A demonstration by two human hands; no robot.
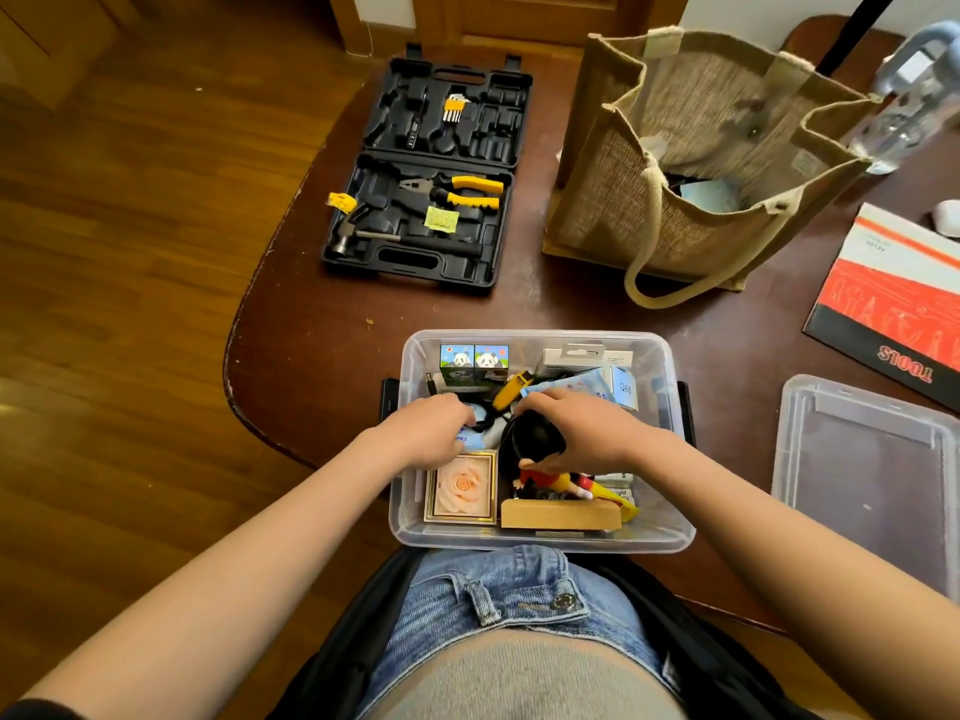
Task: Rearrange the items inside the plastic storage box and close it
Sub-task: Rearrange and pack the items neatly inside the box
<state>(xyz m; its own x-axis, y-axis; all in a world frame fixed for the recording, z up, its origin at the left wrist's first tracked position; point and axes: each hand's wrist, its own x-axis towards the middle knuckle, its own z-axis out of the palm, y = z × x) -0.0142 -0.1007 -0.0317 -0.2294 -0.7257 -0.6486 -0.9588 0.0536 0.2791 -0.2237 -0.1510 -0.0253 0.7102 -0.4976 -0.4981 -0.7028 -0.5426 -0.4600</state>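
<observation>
A clear plastic storage box [540, 537] sits open at the near edge of the dark wooden counter [332, 330], its long axis running left to right. Inside, nearest, lie a framed peach rose [462, 488] and a cartoon figurine [550, 480] on a wooden base. The right hand [582, 428] grasps the figurine's black head; the left hand [426, 428] curls over a blue wipes packet [467, 436], its grip unclear. The lid [872, 475] lies to the right. Farther off: an open tool case [431, 168] and a jute bag [691, 158].
</observation>
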